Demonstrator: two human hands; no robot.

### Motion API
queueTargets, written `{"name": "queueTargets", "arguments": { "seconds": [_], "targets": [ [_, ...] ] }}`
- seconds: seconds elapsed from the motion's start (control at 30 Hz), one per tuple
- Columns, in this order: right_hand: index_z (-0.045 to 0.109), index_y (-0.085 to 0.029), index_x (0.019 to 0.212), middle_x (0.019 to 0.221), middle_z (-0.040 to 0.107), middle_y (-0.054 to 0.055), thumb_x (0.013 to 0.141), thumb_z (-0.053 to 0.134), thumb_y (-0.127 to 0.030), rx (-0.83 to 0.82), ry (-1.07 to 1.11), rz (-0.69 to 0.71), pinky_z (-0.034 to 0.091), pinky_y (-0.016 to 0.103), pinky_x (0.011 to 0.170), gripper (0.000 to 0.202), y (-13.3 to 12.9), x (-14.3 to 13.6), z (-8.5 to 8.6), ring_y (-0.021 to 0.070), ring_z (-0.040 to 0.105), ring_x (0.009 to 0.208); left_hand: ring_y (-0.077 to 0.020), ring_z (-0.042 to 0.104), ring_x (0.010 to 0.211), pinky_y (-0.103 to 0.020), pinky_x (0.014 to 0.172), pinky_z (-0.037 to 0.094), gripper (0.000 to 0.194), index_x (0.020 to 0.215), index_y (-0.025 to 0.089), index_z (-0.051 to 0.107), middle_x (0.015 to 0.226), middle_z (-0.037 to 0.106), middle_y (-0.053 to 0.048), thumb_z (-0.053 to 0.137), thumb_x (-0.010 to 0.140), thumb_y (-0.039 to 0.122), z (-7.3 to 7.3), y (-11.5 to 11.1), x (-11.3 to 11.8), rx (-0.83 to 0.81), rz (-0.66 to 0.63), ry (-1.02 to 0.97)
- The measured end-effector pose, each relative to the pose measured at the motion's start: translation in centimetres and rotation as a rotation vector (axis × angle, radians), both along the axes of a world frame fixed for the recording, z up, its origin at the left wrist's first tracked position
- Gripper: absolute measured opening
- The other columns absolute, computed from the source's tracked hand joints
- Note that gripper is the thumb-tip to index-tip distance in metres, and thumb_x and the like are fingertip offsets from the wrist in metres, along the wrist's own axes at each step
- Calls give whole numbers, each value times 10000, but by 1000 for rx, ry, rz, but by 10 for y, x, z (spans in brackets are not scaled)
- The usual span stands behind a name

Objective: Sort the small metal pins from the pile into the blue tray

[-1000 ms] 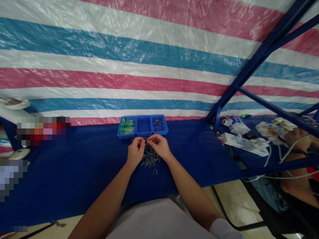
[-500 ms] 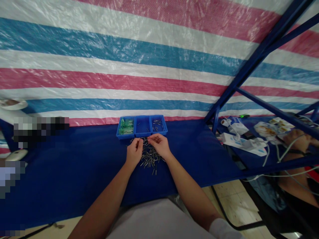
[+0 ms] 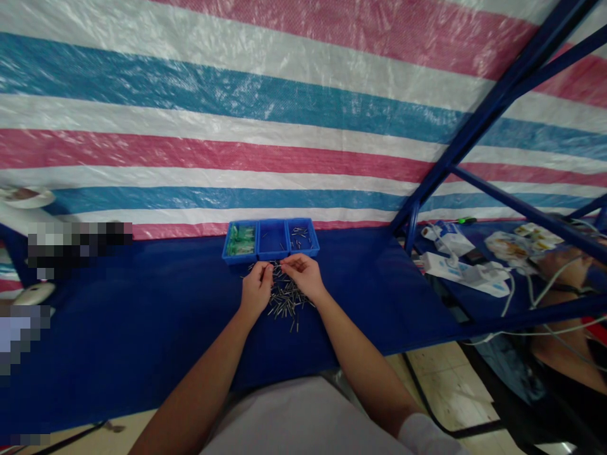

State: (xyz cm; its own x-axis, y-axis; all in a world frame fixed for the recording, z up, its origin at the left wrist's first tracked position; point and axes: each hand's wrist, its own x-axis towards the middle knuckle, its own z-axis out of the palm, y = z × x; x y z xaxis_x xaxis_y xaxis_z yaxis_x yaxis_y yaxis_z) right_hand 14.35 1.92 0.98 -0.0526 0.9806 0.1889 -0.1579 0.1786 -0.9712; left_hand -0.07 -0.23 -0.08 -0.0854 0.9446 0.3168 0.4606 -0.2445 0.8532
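On the blue table [image 3: 180, 316] lies a loose pile of thin metal pins [image 3: 287, 302]. My left hand [image 3: 257, 284] is over the pile's left side, its thumb and fingers pinched together. My right hand [image 3: 303, 274] is pinched at the upper right of the pile. A small thin piece seems to span the two sets of fingertips, too small to make out. Just behind the hands stand three joined blue bins: the left bin [image 3: 241, 258] holds green packets [image 3: 241, 240], the middle bin [image 3: 272, 240] a few pins, the right bin [image 3: 302, 251] several pins.
A blue metal frame [image 3: 455, 142] rises at the right. Beyond it are a white power strip [image 3: 467, 276], cables, bags and a person's arm [image 3: 559, 268]. White equipment [image 3: 28, 201] and a blurred-out area are at the left. A striped sheet [image 3: 284, 151] hangs behind.
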Motion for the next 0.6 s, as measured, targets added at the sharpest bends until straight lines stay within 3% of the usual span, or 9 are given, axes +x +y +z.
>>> {"name": "queueTargets", "arguments": {
  "seconds": [0.2, 0.4, 0.6],
  "targets": [
    [652, -208, 780, 807, 718, 32, 650, 761, -334, -22, 5, 23, 544, 343, 740, 211, -1, -1, 0, 172, 662, 726, -103, 510, 496, -216, 534, 372, 363, 630, 191, 496, 514, 532, 34, 397, 909, 401, 2, -1, -1, -11, 14, 42],
    [654, -209, 776, 784, 714, 27, 643, 766, -327, -10, 26, -12, 543, 341, 743, 211, 2, 0, -2, 169, 657, 711, -115, 536, 518, -223, 537, 394, 257, 862, 192, 593, 570, 565, 36, 501, 853, 431, -1, 0, 0, -11, 30, -39],
    [659, -202, 774, 754, 709, 25, 639, 768, -347, -18, 34, -13, 542, 324, 710, 226, 2, 0, -2, 162, 648, 676, -105, 514, 517, -223, 544, 385, 233, 875, 186, 591, 580, 535, 44, 522, 842, 406, -1, 0, 1, 19, 62, -21]
  ]
}}
